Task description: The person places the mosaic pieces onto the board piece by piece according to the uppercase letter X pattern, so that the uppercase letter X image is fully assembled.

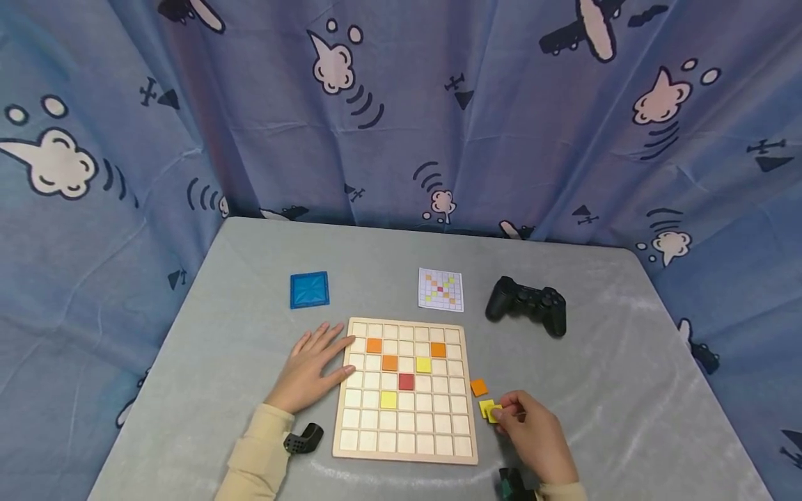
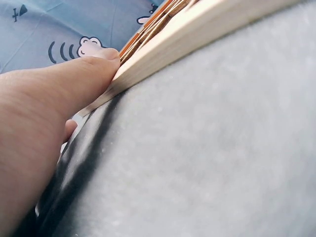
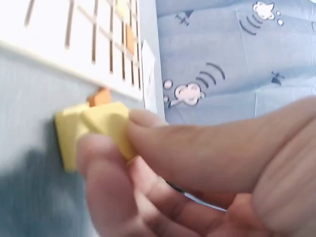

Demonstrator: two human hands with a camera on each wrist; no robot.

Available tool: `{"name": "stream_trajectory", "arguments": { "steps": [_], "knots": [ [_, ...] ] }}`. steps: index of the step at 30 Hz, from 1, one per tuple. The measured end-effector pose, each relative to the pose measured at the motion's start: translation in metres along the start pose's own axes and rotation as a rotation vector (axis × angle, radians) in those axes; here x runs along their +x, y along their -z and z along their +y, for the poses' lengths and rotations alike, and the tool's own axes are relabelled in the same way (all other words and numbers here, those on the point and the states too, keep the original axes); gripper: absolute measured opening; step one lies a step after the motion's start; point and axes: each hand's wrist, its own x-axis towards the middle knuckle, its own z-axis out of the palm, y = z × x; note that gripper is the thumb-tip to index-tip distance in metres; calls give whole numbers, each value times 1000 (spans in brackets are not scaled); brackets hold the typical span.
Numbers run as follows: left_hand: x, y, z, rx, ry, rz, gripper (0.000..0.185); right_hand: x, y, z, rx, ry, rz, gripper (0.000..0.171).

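A wooden grid board (image 1: pixel 407 445) lies on the grey table, with orange, yellow and red tiles set in some squares. My left hand (image 1: pixel 313 369) lies flat on the table, fingers straight against the board's left edge (image 2: pixel 163 54). To the right of the board, my right hand (image 1: pixel 529 428) pinches a yellow tile (image 1: pixel 495 413) (image 3: pixel 111 123) between thumb and fingers. Another yellow tile (image 1: pixel 485 406) (image 3: pixel 69 138) lies just beside it, and an orange tile (image 1: pixel 479 387) (image 3: pixel 100 96) lies a little farther back.
A pattern card (image 1: pixel 441 289) lies behind the board. A black game controller (image 1: pixel 528 305) sits at the right rear, a blue square tile (image 1: pixel 310 289) at the left rear. Blue printed cloth hangs around the table (image 1: pixel 626 390).
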Motion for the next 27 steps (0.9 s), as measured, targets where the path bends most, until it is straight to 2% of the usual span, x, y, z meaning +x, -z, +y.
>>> {"name": "stream_trajectory", "arguments": {
  "steps": [5,15,21,27],
  "knots": [
    [1,0,0,0,4,-3,59,1,-9,-15,128,71,-26,16],
    [1,1,0,0,7,-9,58,11,-35,-41,175,256,-79,16],
    [0,1,1,-7,14,-18,59,14,-48,-48,285,273,-143,16],
    [0,1,1,-5,11,-9,59,15,-55,-48,347,265,-190,14]
  ]
}}
